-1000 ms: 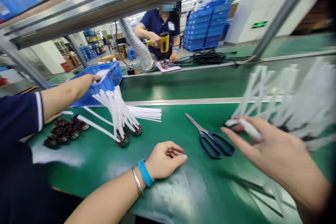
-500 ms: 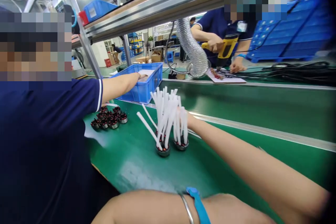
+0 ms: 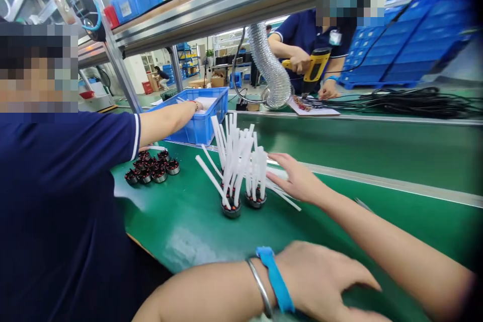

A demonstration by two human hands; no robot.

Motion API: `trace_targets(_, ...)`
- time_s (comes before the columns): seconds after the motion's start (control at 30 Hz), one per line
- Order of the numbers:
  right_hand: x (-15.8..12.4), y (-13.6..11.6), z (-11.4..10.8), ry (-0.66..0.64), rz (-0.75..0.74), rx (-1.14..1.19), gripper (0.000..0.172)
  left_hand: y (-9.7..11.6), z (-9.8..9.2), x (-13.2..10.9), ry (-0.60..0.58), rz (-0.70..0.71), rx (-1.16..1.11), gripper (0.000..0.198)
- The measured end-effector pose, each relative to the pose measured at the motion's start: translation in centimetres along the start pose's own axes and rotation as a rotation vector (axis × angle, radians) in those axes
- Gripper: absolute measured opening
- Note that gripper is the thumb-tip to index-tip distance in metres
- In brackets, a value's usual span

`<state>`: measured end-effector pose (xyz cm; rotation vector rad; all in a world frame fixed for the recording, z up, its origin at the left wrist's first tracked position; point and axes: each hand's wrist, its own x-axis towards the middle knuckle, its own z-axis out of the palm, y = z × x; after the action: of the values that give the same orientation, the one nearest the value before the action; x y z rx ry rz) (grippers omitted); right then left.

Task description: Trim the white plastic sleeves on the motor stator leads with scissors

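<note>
My right hand (image 3: 298, 178) reaches left across the green mat (image 3: 188, 221), fingers stretched out over loose white tubes (image 3: 284, 194) lying flat. Just left of it stand two dark round motor parts (image 3: 232, 208) (image 3: 255, 200), each bristling with upright white tubes (image 3: 236, 156). Low in the view, my left hand (image 3: 324, 282) rests on the mat with fingers spread and nothing in it; a blue band and a metal bangle are on its wrist.
A co-worker in a dark shirt (image 3: 56, 201) at the left reaches into a blue bin (image 3: 199, 110). A cluster of small dark motor parts (image 3: 151, 168) lies near them. Across the belt another person holds a yellow heat gun (image 3: 315, 65) beside a flexible duct (image 3: 271, 68) and black cables (image 3: 407, 103).
The view swung left. My right hand left the tube bundle on the right and crossed to the loose tubes by the two standing parts. My left hand flattened, fingers spread.
</note>
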<state>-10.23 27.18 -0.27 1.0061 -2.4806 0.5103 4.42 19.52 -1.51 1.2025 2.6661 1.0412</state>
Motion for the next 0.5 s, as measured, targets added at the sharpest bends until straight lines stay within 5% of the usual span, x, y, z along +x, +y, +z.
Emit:
trace_targets(0.13,-10.7,0.7,-5.9,0.077,0.154,-0.164,0.047,1.0,-3.8,-0.7,0.136,-0.413,0.328,0.044)
trace_targets(0.27,-19.5,-0.5,-8.3,0.008,0.413,-0.588,0.045,1.2,-7.3,-1.8,0.279,-0.775,0.615,0.053)
trace_targets(0.5,-21.9,-0.1,-9.0,-0.147,0.63,-0.49,0.034,-1.4,-8.1,-0.8,0.424,-0.915,0.748,0.078)
